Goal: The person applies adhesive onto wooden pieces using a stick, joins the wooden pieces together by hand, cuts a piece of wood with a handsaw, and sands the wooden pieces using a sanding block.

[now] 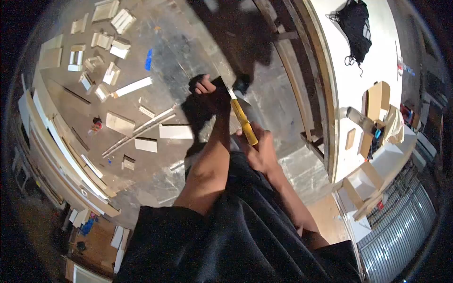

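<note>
My right hand [259, 148] is closed around the lower end of a yellow-handled tool [243, 120]. A pale, narrow tip shows at its upper end, but the exact kind is unclear. Just beyond that tip and to its left, my left hand [205, 85] has its fingers curled. Shadow covers much of this hand, and whatever it grips cannot be made out. Both arms reach forward over the grey floor [292, 165], above my dark clothing.
Several pale wooden pieces [123, 21] lie scattered on the floor at left, with long strips [137, 132] among them. Stacked boards [71, 151] line the left side. A white-topped table [349, 99] at right bears black netting [356, 30], a cardboard box [377, 101] and a clear bottle [361, 118].
</note>
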A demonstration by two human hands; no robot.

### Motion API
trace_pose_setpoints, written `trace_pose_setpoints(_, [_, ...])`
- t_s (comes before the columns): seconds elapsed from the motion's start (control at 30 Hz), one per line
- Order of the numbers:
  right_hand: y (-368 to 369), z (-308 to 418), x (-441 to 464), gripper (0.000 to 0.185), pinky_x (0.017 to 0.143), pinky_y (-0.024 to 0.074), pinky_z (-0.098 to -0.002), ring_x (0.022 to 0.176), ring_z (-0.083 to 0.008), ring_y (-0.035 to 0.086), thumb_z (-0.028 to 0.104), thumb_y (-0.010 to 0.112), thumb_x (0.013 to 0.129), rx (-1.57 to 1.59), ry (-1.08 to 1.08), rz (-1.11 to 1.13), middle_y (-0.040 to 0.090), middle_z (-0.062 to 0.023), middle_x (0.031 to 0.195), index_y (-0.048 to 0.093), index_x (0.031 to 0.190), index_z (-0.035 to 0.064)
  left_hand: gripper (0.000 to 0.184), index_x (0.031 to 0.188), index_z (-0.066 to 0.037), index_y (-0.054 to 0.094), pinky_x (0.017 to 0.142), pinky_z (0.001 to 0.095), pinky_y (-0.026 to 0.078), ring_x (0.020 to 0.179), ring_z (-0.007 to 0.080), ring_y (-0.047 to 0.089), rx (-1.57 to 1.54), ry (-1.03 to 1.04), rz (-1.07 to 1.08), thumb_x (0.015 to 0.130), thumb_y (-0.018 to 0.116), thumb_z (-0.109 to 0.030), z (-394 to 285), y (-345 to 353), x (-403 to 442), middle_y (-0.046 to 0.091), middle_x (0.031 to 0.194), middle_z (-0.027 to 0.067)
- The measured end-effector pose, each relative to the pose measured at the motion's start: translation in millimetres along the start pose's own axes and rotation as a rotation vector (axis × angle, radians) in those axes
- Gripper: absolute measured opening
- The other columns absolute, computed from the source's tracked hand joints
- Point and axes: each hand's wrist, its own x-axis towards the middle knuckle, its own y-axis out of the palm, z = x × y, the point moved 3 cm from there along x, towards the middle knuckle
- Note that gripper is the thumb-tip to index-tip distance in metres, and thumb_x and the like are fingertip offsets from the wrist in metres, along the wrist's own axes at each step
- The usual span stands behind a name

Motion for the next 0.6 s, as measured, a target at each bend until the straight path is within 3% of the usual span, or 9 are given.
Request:
trace_pose_setpoints(0.03, [-3.7,-0.7,-5.3,0.03,0.057,0.0397,-0.0329,0.065,-0.0114,0.044,0.027,0.062,0.094,0.004,-0.067,-0.011,0.052,-0.0086,0.064,0.056,0.088,-0.0019,0.026,0.109,-0.014,0.056,0.078,0.0394,0.042,0.092,0.0269,0.054,-0.013,0.003,0.002,0.084,0.059,-0.021,-0.2,4.0,-5.2,0.054,0.097,0.0068])
trace_pose_setpoints(0.1, [-1.5,-14.8,-19.4,0.031,0.057,0.0392,-0.0326,0.065,-0.0112,0.043,0.028,0.062,0.094,-0.047,0.198,0.017,0.051,-0.0076,0.064,0.055,0.086,-0.0012,0.025,0.109,-0.014,0.055,0.079,0.0406,0.041,0.095,0.028,0.053,-0.007,-0.024,-0.019,0.084,0.057,-0.02,4.3,3.9,-4.1,0.053,0.098,0.0081])
trace_pose_setpoints(0.23, [-6.4,2.5,-29.7,0.033,0.055,0.0378,-0.0318,0.063,-0.0114,0.042,0.03,0.062,0.094,0.16,0.215,-0.031,0.049,-0.0065,0.064,0.054,0.083,0.0,0.027,0.109,-0.013,0.055,0.08,0.0413,0.04,0.096,0.0307,0.053,-0.004,0.013,-0.029,0.084,0.059,-0.022,1.3,-1.9,-4.9,0.053,0.097,0.01])
trace_pose_setpoints(0.37, [-21.9,19.4,-5.1,0.031,0.059,0.0397,-0.0326,0.067,-0.0127,0.045,0.028,0.061,0.093,0.02,0.055,-0.032,0.051,-0.0097,0.067,0.057,0.089,-0.0025,0.03,0.11,-0.013,0.054,0.081,0.0427,0.041,0.097,0.0323,0.053,-0.099,-0.028,-0.047,0.082,0.06,-0.024,11.1,12.3,-15.6,0.053,0.099,0.011])
trace_pose_setpoints(0.43, [-28.9,15.4,-7.7,0.029,0.062,0.0408,-0.033,0.069,-0.0132,0.047,0.026,0.061,0.093,-0.02,0.158,0.045,0.051,-0.0115,0.069,0.058,0.091,-0.0031,0.033,0.11,-0.011,0.053,0.081,0.044,0.041,0.097,0.0339,0.052,-0.062,-0.022,-0.02,0.082,0.061,-0.026,8.1,6.5,-14.0,0.053,0.1,0.0126])
trace_pose_setpoints(0.5, [-24.7,15.0,-24.4,0.026,0.07,0.0464,-0.042,0.079,-0.0443,0.062,0.021,0.06,0.088,-0.024,0.128,0.011,0.059,-0.0271,0.077,0.058,0.093,-0.0048,0.035,0.11,-0.01,0.053,0.081,0.0452,0.042,0.097,0.0353,0.052,-0.054,-0.033,-0.016,0.082,0.063,-0.028,0.0,1.3,-6.9,0.054,0.1,0.0139])
trace_pose_setpoints(0.53, [-24.4,18.1,-27.6,0.025,0.071,0.0468,-0.0434,0.081,-0.0455,0.062,0.019,0.061,0.087,0.02,0.084,0.041,0.06,-0.0278,0.078,0.058,0.095,-0.0043,0.035,0.11,-0.01,0.053,0.081,0.0452,0.042,0.097,0.0351,0.052,-0.071,-0.04,-0.023,0.082,0.063,-0.028,-1.5,-2.7,-4.6,0.054,0.101,0.0138])
trace_pose_setpoints(0.57, [-20.9,18.9,-22.8,0.025,0.071,0.0468,-0.0434,0.081,-0.0455,0.062,0.019,0.061,0.087,0.026,0.075,0.041,0.06,-0.0278,0.078,0.058,0.095,-0.0043,0.035,0.11,-0.01,0.053,0.081,0.0451,0.042,0.097,0.035,0.052,-0.087,-0.044,-0.033,0.082,0.063,-0.029,-2.8,-6.8,-0.6,0.054,0.101,0.0137])
trace_pose_setpoints(0.6, [-16.5,18.2,-17.7,0.025,0.069,0.0453,-0.0396,0.076,-0.0303,0.056,0.02,0.062,0.088,0.025,0.11,0.026,0.058,-0.0214,0.075,0.059,0.093,-0.0044,0.035,0.11,-0.01,0.053,0.081,0.0451,0.042,0.097,0.0349,0.052,-0.102,-0.05,-0.035,0.082,0.063,-0.029,-0.2,-6.6,-2.7,0.054,0.101,0.0136])
